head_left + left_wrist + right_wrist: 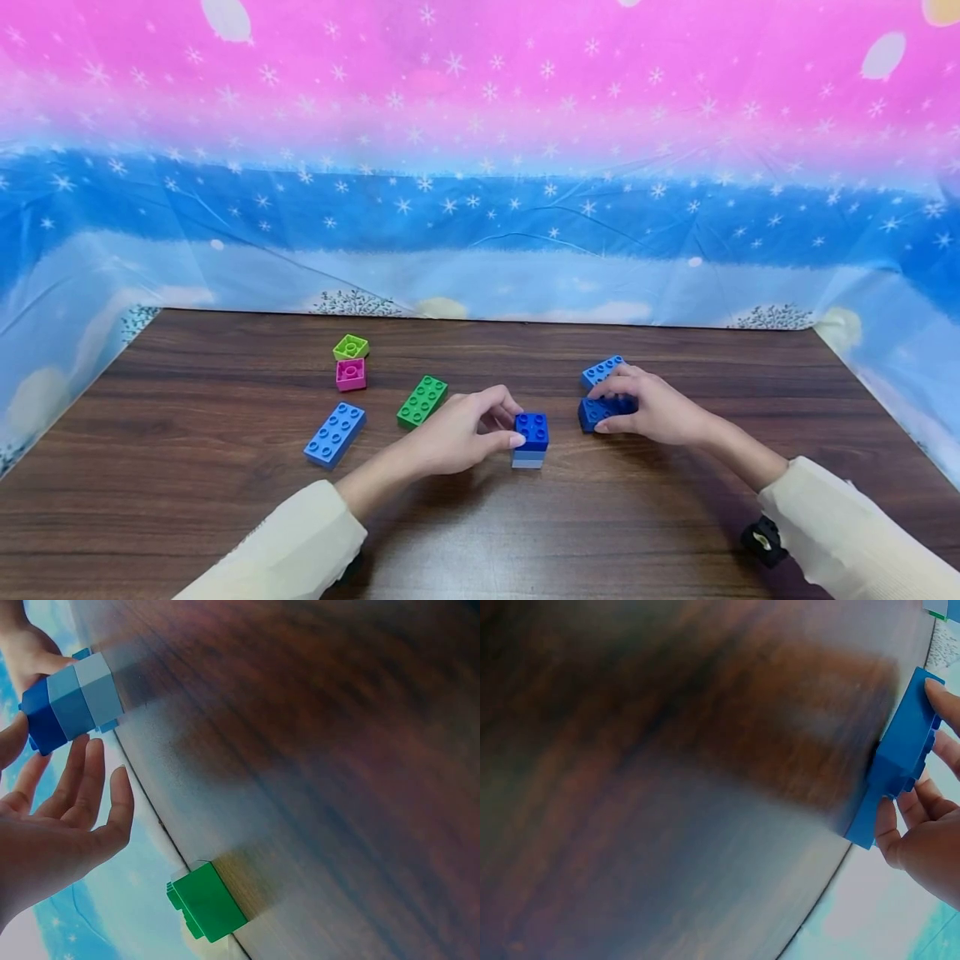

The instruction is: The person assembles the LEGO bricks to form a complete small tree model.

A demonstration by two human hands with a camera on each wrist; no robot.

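A small stack of square toy bricks stands near the middle of the table: a dark blue brick (531, 431) on top, a mid-blue brick (70, 703) under it and a pale blue brick (98, 687) at the bottom. My left hand (474, 429) pinches the top brick from its left side, thumb at the front corner. To the right, my right hand (651, 406) grips a longer dark blue brick (590, 414) between thumb and fingers, its studs upward and partly hidden by the hand. Just behind that brick lies a lighter blue brick (602, 371), partly covered by my fingers.
Left of the stack are a green brick (423, 402) and a light blue brick (335, 435), studs up. Farther back, a lime brick (351, 347) and a pink brick (351, 375) show their hollow undersides. A snowflake-patterned cloth (480, 208) hangs behind the wooden table (187, 400).
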